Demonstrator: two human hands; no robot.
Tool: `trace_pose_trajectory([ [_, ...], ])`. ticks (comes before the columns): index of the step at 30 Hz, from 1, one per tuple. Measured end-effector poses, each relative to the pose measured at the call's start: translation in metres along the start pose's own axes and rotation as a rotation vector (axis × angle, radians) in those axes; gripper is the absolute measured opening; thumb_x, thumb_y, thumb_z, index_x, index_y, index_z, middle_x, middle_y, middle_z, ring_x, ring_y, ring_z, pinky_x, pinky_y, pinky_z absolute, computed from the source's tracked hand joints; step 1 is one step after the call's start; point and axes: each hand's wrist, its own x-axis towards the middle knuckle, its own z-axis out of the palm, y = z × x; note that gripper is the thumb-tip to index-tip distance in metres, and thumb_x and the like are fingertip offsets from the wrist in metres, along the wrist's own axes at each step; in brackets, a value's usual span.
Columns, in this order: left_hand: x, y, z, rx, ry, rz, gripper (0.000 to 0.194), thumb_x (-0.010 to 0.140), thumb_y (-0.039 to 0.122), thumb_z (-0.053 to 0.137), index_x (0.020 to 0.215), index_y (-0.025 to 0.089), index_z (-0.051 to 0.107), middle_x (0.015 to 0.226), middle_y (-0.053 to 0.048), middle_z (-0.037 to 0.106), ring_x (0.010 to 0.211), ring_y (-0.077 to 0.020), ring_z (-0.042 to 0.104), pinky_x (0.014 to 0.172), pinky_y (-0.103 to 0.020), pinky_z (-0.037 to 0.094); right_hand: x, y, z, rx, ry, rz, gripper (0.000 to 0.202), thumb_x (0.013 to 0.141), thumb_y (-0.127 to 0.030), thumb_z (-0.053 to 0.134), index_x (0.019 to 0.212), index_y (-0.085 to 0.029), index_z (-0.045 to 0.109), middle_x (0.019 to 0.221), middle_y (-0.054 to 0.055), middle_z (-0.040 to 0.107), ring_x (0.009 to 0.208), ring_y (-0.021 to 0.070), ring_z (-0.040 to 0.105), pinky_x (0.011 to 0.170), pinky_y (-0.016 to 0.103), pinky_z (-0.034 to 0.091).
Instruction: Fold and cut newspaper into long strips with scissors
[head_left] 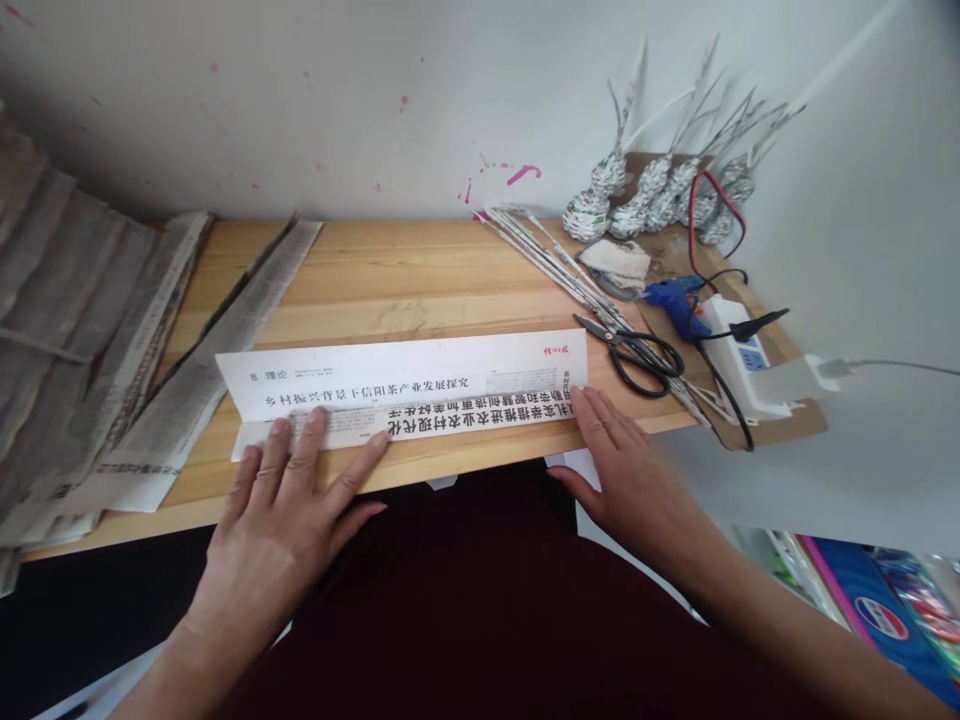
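A long strip of newspaper [360,385] lies across the front of the wooden table, creased lengthwise, its front part folded over so that the print there reads upside down. On the folded part's left end rests my left hand [277,520], fingers spread and lying flat. At the strip's right end my right hand [619,455] touches the paper with outstretched fingertips, its thumb apart below the table edge. Neither hand grips anything. Black-handled scissors [637,360] lie just beyond the strip's right end.
Stacked newspaper strips [67,290] fill the left side of the table [390,270]. Thin paper rods [540,255], a cloth [616,266], a blue glue gun [679,305] and a white power strip [739,355] with cables sit at right. Several woven gourd shapes [592,205] stand against the wall.
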Motion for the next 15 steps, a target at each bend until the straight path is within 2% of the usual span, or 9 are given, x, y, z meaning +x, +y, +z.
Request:
trace_pose_trajectory([
  [3, 0.002, 0.005, -0.001, -0.023, -0.015, 0.009, 0.081, 0.091, 0.038, 0.07, 0.159, 0.045, 0.026, 0.173, -0.007, 0.007, 0.143, -0.054, 0.037, 0.114, -0.071, 0.039, -0.004, 0.0, -0.002, -0.011, 0.022, -0.029, 0.068, 0.1, -0.041, 0.053, 0.155, -0.004, 0.038, 0.157, 0.021, 0.046, 0.151, 0.0359, 0.035, 0.12, 0.055, 0.037],
  [6, 0.002, 0.006, -0.003, -0.058, -0.015, -0.008, 0.08, 0.092, 0.033, 0.069, 0.159, 0.045, 0.028, 0.172, -0.007, 0.011, 0.143, -0.0544, 0.037, 0.113, -0.072, 0.039, -0.006, -0.002, 0.001, -0.035, 0.019, -0.06, 0.064, 0.1, -0.04, 0.053, 0.152, -0.003, 0.044, 0.157, 0.021, 0.046, 0.15, 0.0361, 0.036, 0.121, 0.055, 0.036],
  [8, 0.003, 0.008, -0.003, -0.083, -0.013, -0.02, 0.079, 0.091, 0.033, 0.07, 0.159, 0.043, 0.03, 0.171, -0.008, 0.016, 0.144, -0.0514, 0.038, 0.114, -0.07, 0.041, -0.007, -0.004, 0.003, -0.05, 0.041, -0.038, 0.066, 0.099, -0.041, 0.054, 0.15, 0.0, 0.045, 0.155, 0.024, 0.048, 0.148, 0.0373, 0.039, 0.12, 0.055, 0.037],
  [12, 0.007, 0.013, 0.003, -0.13, 0.03, 0.096, 0.087, 0.092, 0.031, 0.069, 0.164, 0.025, 0.02, 0.162, -0.014, 0.039, 0.144, -0.0378, 0.046, 0.119, -0.056, 0.042, -0.007, -0.003, 0.006, -0.071, 0.054, -0.016, 0.071, 0.097, -0.043, 0.058, 0.148, 0.004, 0.046, 0.152, 0.029, 0.049, 0.146, 0.0409, 0.041, 0.118, 0.056, 0.038],
  [15, 0.013, 0.019, 0.006, -0.096, 0.065, 0.178, 0.091, 0.093, 0.035, 0.067, 0.164, 0.013, 0.015, 0.157, -0.017, 0.046, 0.144, -0.0354, 0.045, 0.119, -0.052, 0.042, -0.002, -0.005, 0.006, -0.069, 0.049, -0.031, 0.075, 0.095, -0.044, 0.062, 0.15, 0.004, 0.043, 0.153, 0.03, 0.047, 0.147, 0.043, 0.038, 0.119, 0.059, 0.037],
])
